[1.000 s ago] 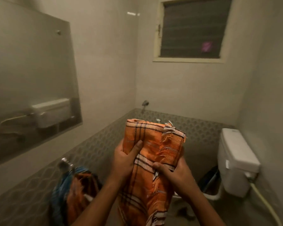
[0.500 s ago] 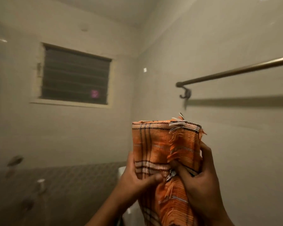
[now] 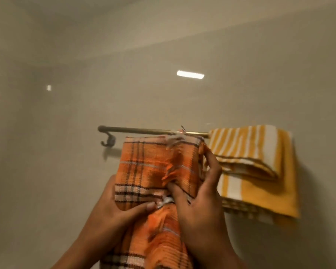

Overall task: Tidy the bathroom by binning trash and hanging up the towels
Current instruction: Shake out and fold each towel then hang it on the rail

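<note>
Orange towel [image 3: 155, 167], centre of frame: checks only, no lettering readable.
Yellow towel [image 3: 250, 152], right of frame: stripes only, no label readable.
Wall [image 3: 66, 133]: no sign, number or brand readable.

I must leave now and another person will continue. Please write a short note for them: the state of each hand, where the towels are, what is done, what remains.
Left hand: grips the orange plaid towel on its left side, thumb across the front.
Right hand: grips the same towel on its right side.
The towel is folded, with its top edge held just below the towel rail, not over it yet.
Done: a yellow striped towel hangs on the rail's right part.
Left: drape the orange towel over the free left part. Trash and bin are out of view.
</note>
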A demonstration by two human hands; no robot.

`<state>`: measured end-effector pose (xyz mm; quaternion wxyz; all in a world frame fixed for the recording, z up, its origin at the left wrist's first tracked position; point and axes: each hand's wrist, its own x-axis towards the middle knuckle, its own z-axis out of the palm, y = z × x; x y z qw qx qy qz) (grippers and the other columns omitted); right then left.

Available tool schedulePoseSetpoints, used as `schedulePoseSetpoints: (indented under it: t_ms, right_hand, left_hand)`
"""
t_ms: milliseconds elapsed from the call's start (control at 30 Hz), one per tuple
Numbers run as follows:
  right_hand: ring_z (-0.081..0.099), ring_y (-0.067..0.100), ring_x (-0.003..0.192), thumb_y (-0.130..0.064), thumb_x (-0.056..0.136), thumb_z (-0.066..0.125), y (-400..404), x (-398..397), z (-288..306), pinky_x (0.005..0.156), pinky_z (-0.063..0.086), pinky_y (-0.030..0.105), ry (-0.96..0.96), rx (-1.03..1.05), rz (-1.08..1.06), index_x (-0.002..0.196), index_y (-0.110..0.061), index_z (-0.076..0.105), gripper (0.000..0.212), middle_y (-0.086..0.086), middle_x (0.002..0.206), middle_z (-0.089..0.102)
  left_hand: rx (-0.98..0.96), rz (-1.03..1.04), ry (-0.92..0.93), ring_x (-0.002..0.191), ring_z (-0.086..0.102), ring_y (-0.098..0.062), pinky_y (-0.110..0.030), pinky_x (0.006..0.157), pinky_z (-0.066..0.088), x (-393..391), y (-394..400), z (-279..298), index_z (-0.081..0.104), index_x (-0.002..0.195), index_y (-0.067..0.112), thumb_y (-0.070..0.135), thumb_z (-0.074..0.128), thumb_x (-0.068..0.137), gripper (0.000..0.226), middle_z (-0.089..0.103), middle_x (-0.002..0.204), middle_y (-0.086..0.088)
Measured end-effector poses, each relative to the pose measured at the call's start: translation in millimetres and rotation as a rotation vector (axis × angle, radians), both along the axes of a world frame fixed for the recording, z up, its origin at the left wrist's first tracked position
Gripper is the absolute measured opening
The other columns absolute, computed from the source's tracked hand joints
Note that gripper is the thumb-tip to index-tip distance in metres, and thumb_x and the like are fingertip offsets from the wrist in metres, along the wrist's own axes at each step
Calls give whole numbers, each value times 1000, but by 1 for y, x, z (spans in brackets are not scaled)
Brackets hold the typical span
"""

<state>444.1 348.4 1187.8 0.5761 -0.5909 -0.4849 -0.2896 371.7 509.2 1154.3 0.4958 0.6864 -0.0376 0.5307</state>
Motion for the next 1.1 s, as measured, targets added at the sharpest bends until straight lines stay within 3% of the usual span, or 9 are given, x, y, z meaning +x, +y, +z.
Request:
schedulePoseSetpoints:
  t_ms: [133, 300, 500, 600, 733, 833, 933, 1000, 1100]
  right_hand:
    - [64, 15, 118, -15, 88, 71, -4, -4, 82, 101, 52, 33, -193, 51, -145, 137, -49, 20, 78, -7, 136, 60]
    - [67, 29, 108, -13, 90, 67, 16, 35, 193, 87, 49, 29, -115, 63, -332, 135, -25, 25, 62, 9, 125, 66]
    - [62, 36, 111, -18, 97, 57, 35, 93, 215, 96, 52, 47, 127, -11, -368, 139, -26, 18, 58, 12, 136, 57]
    - [62, 31, 106, -11, 99, 51, 46, 105, 212, 71, 53, 37, 214, 12, -414, 140, -24, 15, 56, 13, 133, 56]
    - [54, 36, 116, -11, 94, 60, 43, 97, 211, 79, 52, 37, 106, -116, -659, 152, -24, 2, 83, 24, 146, 30]
    - [37, 39, 132, -21, 88, 68, 37, 84, 206, 100, 46, 47, -315, -265, -1090, 153, -30, 5, 91, 22, 153, 11]
    - [32, 32, 134, -31, 92, 61, 32, 74, 197, 108, 36, 49, -635, -420, -1124, 139, -29, 42, 51, 11, 147, 30]
    - [46, 26, 120, -42, 102, 48, 27, 76, 188, 95, 42, 43, -568, -611, -998, 125, -25, 56, 30, 5, 129, 47]
    - [53, 24, 112, -63, 101, 26, 21, 91, 185, 95, 45, 43, -471, -779, -819, 129, -26, 54, 54, 4, 124, 53]
  left_hand:
    - [52, -53, -183, 91, 73, -1, -12, 72, 55, 10, 2, 68, 42, 117, 45, 52, 94, 46, 88, 74, 103, 16]
    - [351, 281, -273, 125, 54, -26, -50, 101, 51, 39, 12, 142, 29, 138, 44, 56, 69, 61, 88, 39, 143, -3]
    - [768, 107, 189, 142, 35, -10, -40, 119, 31, 63, -13, 161, 21, 147, 55, 65, 42, 94, 58, 30, 159, 13]
    - [850, 190, 369, 149, 21, -14, -46, 121, 27, 77, -15, 153, -3, 153, 53, 72, 50, 87, 87, 8, 166, 17]
    - [980, 397, 443, 155, 5, -17, -48, 125, 16, 83, -9, 151, 0, 153, 48, 65, 67, 81, 100, -13, 166, 18]
    - [1070, 484, 404, 154, 8, -15, -48, 126, 12, 85, -4, 155, 5, 153, 43, 62, 70, 80, 100, -3, 167, 14]
    - [1025, 349, 408, 145, 31, -15, -41, 120, 31, 75, 1, 170, 17, 154, 42, 42, 72, 87, 87, 25, 160, 13]
    - [957, 259, 379, 137, 44, -17, -41, 111, 45, 68, 9, 182, 38, 145, 40, 17, 70, 90, 68, 41, 151, 9]
    - [945, 404, 288, 127, 52, -18, -36, 100, 53, 66, 27, 193, 39, 137, 38, 21, 79, 83, 70, 50, 143, 4]
